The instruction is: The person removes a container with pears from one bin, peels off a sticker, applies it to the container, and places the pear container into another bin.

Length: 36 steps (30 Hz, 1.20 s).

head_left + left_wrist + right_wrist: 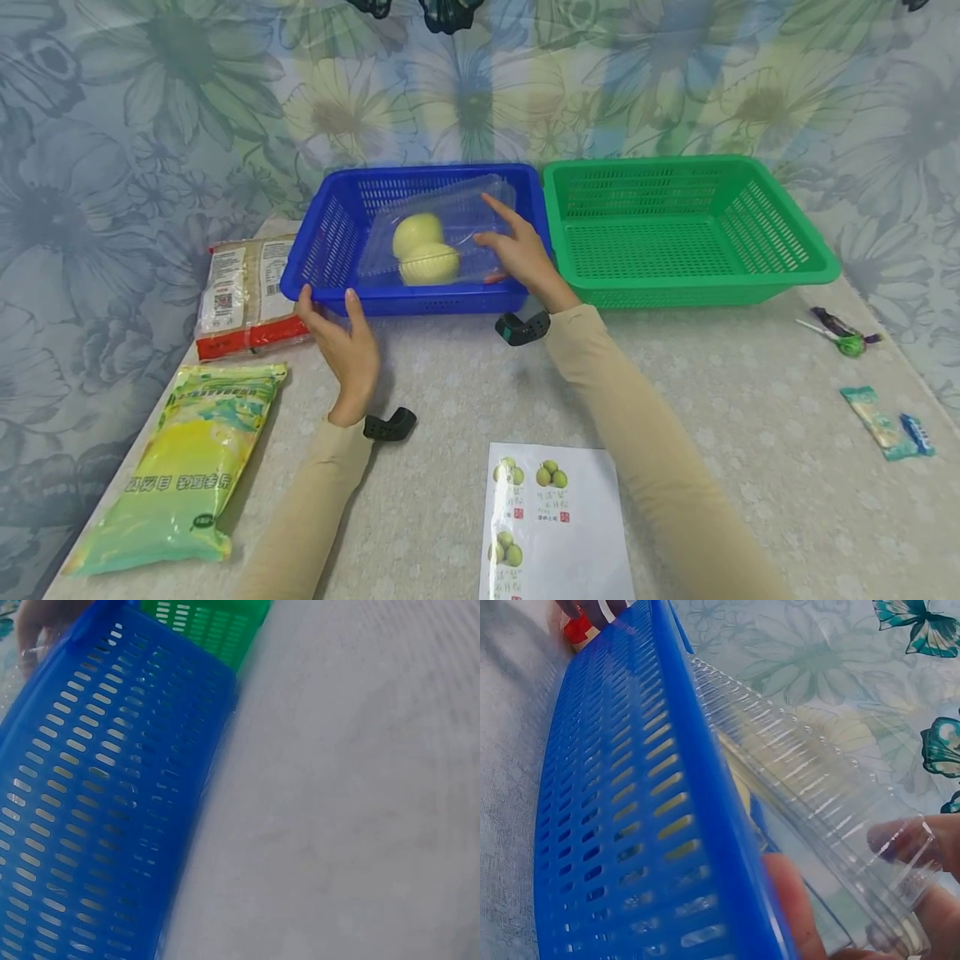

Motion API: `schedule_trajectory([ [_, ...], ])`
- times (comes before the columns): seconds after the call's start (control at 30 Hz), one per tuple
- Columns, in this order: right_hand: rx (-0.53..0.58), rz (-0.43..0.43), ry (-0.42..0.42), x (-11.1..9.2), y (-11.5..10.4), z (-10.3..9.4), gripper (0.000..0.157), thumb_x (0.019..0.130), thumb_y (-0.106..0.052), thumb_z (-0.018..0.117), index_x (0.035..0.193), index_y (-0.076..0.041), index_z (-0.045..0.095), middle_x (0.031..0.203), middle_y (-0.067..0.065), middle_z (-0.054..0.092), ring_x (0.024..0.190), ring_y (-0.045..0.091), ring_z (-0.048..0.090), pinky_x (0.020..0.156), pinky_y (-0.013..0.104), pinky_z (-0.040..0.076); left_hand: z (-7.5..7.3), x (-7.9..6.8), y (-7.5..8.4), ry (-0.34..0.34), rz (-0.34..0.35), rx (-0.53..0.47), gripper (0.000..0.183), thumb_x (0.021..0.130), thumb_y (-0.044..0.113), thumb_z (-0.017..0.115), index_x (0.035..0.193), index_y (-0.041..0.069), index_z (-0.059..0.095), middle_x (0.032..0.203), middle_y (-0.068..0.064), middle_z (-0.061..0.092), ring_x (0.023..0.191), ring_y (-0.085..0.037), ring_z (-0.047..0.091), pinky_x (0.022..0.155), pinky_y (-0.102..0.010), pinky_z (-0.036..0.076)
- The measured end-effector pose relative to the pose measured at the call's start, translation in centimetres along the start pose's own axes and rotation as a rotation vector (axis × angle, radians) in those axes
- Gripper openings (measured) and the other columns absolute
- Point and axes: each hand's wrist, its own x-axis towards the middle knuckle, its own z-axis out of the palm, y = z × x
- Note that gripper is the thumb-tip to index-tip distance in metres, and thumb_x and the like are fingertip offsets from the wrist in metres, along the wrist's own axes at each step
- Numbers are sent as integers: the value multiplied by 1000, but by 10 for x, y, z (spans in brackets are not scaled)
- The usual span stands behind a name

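A blue basket [405,300] stands at the back of the table. In it a clear plastic container [480,250] lies tilted, its right end raised near the rim. Two pale green round fruits [429,265] show through the clear plastic. My right hand [525,258] reaches over the basket's right side and grips the container's right end; the right wrist view has fingers [904,840] on the ribbed plastic. At the basket's front left corner is my left hand [345,350], its extended fingers at the rim. The left wrist view shows mostly the basket's slotted wall [112,765].
A green basket [675,292] adjoins the blue one on the right. To the left lie a red-edged bag [243,292] and a yellow-green bag [187,467]. A printed sheet [562,533] lies in front. Wrapped sweets [877,421] and a lollipop [850,343] are far right.
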Motion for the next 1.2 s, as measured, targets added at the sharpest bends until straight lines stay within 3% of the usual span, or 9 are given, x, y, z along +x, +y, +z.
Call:
schedule_trajectory([
  [0.1,30,-9,12,-2,-1,-1,58,89,-20,53,138,-39,29,149,-1,24,36,9,29,56,37,55,0,-1,0,4,1,8,61,90,43,48,138,15,21,144,-4,27,133,-13,27,112,-28,20],
  [0.2,77,-19,27,-6,-4,-3,57,89,-19,54,138,-38,31,142,4,36,35,10,30,56,39,55,0,-1,0,9,1,11,62,90,44,47,138,15,22,143,-4,27,133,-13,27,112,-29,21],
  [0.3,115,-50,53,-11,-9,-8,56,88,-18,55,137,-36,35,94,6,59,33,9,26,53,38,54,0,-2,0,3,-8,10,61,90,44,47,138,16,21,144,-4,26,133,-14,27,112,-29,21],
  [0.4,127,-100,84,-20,-17,-16,54,88,-15,56,136,-34,37,50,-2,38,33,8,22,45,32,48,0,-2,0,-5,-15,3,60,90,43,48,138,18,21,144,-3,26,134,-14,26,112,-29,20],
  [0.47,147,-130,99,-30,-23,-22,54,87,-14,56,135,-32,39,42,-5,29,34,9,23,43,31,45,1,-2,0,-6,-19,1,60,91,41,48,138,18,21,144,-3,26,134,-14,26,112,-30,20],
  [0.67,319,-146,86,-70,-35,-47,54,87,-10,56,135,-30,40,55,-1,35,40,11,32,51,39,53,-1,-3,8,-1,-37,-22,59,91,32,51,137,10,21,144,-9,25,134,-20,26,113,-35,20],
  [0.9,371,-156,69,-125,-17,-84,56,88,-5,51,139,-22,35,61,-1,34,44,10,32,47,37,52,-7,-10,41,-2,-66,-70,56,92,26,49,135,2,22,143,-16,25,134,-27,26,113,-39,18],
  [1.1,383,-146,76,-167,10,-101,56,90,0,47,140,-20,33,68,-2,37,56,8,39,45,35,51,-3,-3,22,-14,-86,-54,59,91,34,50,136,9,21,145,-10,23,135,-22,25,113,-37,18],
  [1.2,379,-187,79,-184,23,-106,57,89,5,43,140,-17,32,107,4,48,67,6,44,44,34,51,-1,-1,10,-24,-85,-43,62,90,42,49,137,14,20,146,-5,22,135,-18,24,113,-34,19],
])
